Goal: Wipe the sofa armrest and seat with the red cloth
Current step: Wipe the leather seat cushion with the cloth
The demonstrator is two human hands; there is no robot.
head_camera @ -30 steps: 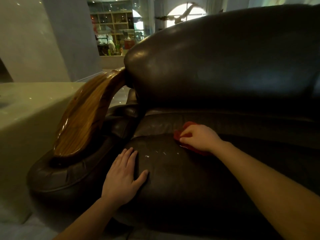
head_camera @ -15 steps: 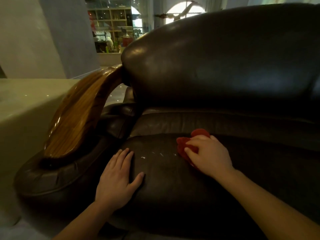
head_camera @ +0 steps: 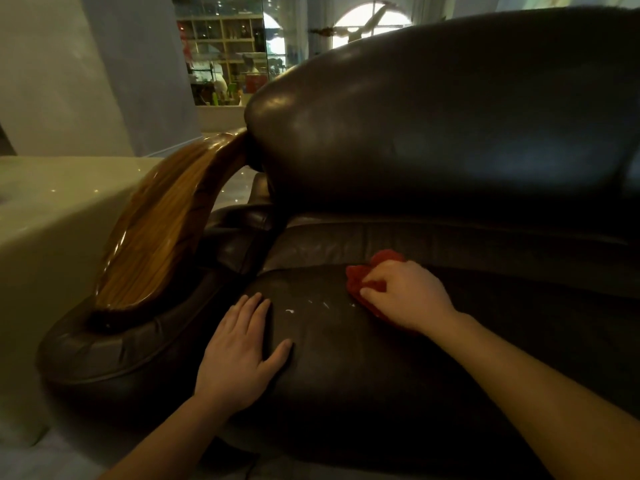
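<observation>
A dark brown leather sofa fills the view; its seat cushion (head_camera: 346, 368) carries a few small white flecks (head_camera: 289, 311) near the middle. The armrest (head_camera: 162, 237) on the left has a glossy striped wood top over a leather roll. My right hand (head_camera: 405, 294) presses the red cloth (head_camera: 358, 282) flat on the seat close to the back crease, fingers bunched on it. My left hand (head_camera: 242, 351) lies flat on the seat's front left, fingers apart, holding nothing.
The tall leather backrest (head_camera: 450, 126) rises right behind the seat. A pale stone block (head_camera: 45, 216) stands left of the armrest. Shelves (head_camera: 221, 53) and an arched window show far behind.
My right hand slid the red cloth toward me and to the right on the seat, then shifted slightly back left. My left hand stayed flat in place.
</observation>
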